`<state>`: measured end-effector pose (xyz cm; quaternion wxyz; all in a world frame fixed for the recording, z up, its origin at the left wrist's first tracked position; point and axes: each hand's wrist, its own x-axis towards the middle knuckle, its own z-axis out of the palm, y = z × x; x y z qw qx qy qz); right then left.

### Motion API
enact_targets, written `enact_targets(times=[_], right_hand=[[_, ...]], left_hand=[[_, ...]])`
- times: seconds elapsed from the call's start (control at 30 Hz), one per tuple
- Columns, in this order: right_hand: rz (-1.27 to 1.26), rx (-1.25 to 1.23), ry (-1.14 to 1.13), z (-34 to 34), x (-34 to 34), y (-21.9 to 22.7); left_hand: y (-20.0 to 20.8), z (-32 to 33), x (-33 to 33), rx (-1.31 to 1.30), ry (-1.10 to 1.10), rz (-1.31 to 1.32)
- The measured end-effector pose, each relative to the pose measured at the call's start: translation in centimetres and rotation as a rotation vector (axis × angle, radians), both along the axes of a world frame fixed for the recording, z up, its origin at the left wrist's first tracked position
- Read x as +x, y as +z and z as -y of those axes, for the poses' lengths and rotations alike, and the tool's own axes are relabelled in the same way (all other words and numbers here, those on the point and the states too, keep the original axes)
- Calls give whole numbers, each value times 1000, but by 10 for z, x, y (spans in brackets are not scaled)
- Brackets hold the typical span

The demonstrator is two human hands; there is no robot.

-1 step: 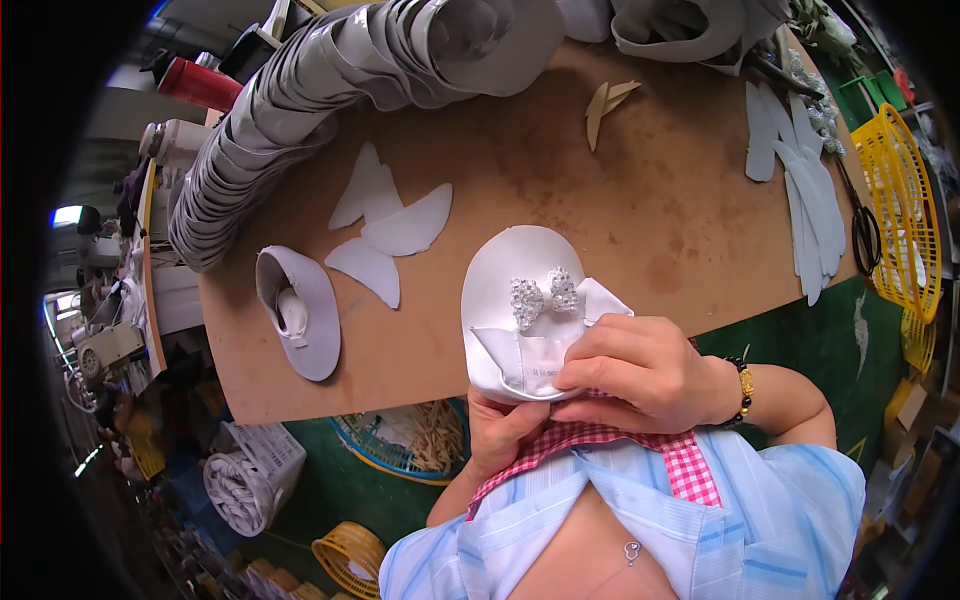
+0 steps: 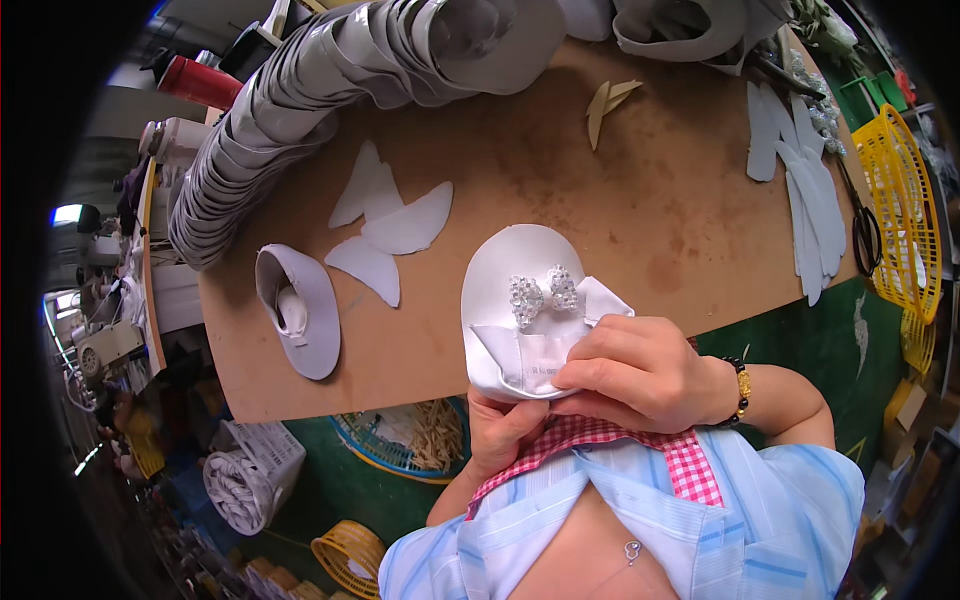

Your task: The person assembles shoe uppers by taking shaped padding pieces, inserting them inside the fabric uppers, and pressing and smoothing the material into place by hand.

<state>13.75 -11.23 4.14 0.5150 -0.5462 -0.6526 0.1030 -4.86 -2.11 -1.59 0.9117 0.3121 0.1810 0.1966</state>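
A white shoe upper [image 2: 500, 265] with a sparkling silver bow [image 2: 543, 296] is in both my hands at the near edge of the table. My left hand [image 2: 500, 432] grips its lower end from below, its thumb along the edge and its other fingers mostly hidden. From the right, my right hand [image 2: 645, 375] is closed on the upper's folded side and pale lining [image 2: 541, 358], with fingertips pressed there. On the left of the table stands another white shoe upper [image 2: 313, 320], its opening showing. Between them lie several white cut pieces [image 2: 408, 222].
Nested grey-white uppers [image 2: 300, 105] curve along the table's [image 2: 530, 150] far left side. At the right lie white strips [image 2: 805, 205], black scissors [image 2: 864, 235] and a yellow basket [image 2: 900, 215]. Beige slips [image 2: 606, 108] lie farther back. Below the near edge stands a blue basket [image 2: 400, 445] of scraps.
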Motion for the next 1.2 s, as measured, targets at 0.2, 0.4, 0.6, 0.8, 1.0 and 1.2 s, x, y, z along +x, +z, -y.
enact_targets(times=[0.2,0.4,0.6,0.8,1.0,1.2], right_hand=[[74,-128,56,0,2,9],[54,-144,85,0,6,6],[6,-163,147,-6,11,5],[-41,-124,94,-13,7,11],[-123,-204,122,-6,33,30],[-289,-444,34,-18,67,56]], left_hand=[[4,13,9,103,129,194],[7,17,15,72,127,187],[14,16,18,101,121,137],[26,12,18,-100,18,70],[26,-35,4,127,-283,130],[90,-41,57,1683,217,-264]])
